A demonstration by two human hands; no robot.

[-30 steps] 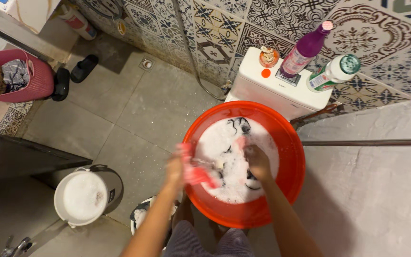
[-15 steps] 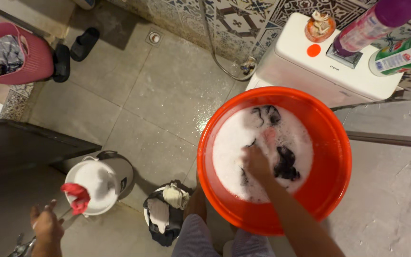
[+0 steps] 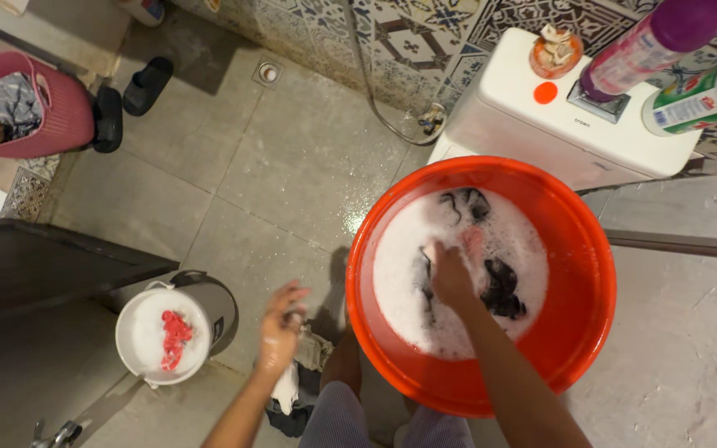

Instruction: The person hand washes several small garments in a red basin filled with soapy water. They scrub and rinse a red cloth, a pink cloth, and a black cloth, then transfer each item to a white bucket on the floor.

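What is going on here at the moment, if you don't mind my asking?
A person is washing clothes by hand on a tiled bathroom floor. The right hand is down in the suds of the orange basin, among dark garments. The left hand is open and empty, hanging over the floor between the basin and the white bucket, where a red cloth lies in foamy water.
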